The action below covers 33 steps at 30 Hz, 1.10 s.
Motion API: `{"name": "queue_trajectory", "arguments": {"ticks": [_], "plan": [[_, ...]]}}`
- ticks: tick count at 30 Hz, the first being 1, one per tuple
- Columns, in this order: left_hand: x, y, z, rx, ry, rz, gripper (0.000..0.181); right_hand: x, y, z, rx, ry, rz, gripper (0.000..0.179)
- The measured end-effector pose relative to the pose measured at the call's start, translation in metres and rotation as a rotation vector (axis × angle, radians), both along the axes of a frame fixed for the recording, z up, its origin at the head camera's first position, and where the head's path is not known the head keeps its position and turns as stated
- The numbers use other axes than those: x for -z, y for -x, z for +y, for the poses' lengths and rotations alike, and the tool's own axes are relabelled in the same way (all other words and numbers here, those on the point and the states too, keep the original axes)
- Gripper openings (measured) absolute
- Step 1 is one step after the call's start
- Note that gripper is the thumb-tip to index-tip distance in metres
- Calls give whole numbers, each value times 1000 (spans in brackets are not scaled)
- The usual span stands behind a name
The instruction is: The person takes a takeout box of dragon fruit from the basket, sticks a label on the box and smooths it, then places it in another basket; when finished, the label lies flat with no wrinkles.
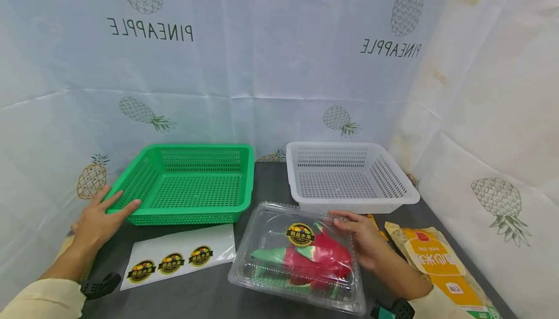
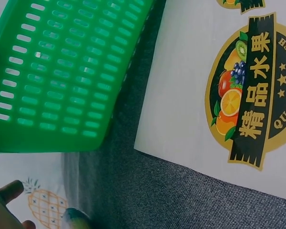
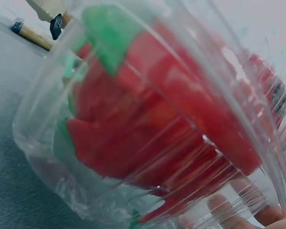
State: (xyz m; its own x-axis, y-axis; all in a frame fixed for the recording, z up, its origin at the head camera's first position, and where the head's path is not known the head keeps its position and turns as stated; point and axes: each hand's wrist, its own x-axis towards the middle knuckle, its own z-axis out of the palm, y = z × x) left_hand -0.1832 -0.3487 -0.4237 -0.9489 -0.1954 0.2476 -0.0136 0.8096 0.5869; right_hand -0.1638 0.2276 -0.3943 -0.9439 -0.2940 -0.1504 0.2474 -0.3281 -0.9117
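My right hand [image 1: 366, 240] grips a clear plastic clamshell box [image 1: 244, 260] by its right side. Red and green pieces [image 3: 148, 105] fill much of the box, and a round black-and-gold fruit sticker [image 1: 300, 234] is on its lid. Through the plastic, the right wrist view shows some fingertips [image 3: 222, 208] behind the box wall; the thumb is hidden there. At the front left corner of a green plastic basket [image 1: 192, 209], my left hand [image 1: 97, 224] rests on the rim with fingers spread. Just in front of that basket lies a white sheet [image 1: 183, 241] bearing three similar stickers.
A white plastic basket [image 1: 349, 202] stands at the back right, behind the clamshell box. An orange and clear food bag [image 1: 441, 265] lies along the right edge of the dark table [image 1: 192, 297]. Pineapple-printed cloth [image 1: 271, 42] hangs behind and at both sides.
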Motion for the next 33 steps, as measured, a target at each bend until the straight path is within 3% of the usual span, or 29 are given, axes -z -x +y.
{"name": "queue_trajectory", "arguments": {"ticks": [15, 24, 33], "plan": [[-1, 2, 0, -17, -24, -14, 82, -46, 18, -17, 78, -88, 41, 20], [1, 1, 0, -24, -52, 8, 81, -75, 44, -36, 71, -119, 71, 33], [1, 0, 0, -21, -47, 12, 81, -87, 71, -56, 81, -151, 73, 34]]}}
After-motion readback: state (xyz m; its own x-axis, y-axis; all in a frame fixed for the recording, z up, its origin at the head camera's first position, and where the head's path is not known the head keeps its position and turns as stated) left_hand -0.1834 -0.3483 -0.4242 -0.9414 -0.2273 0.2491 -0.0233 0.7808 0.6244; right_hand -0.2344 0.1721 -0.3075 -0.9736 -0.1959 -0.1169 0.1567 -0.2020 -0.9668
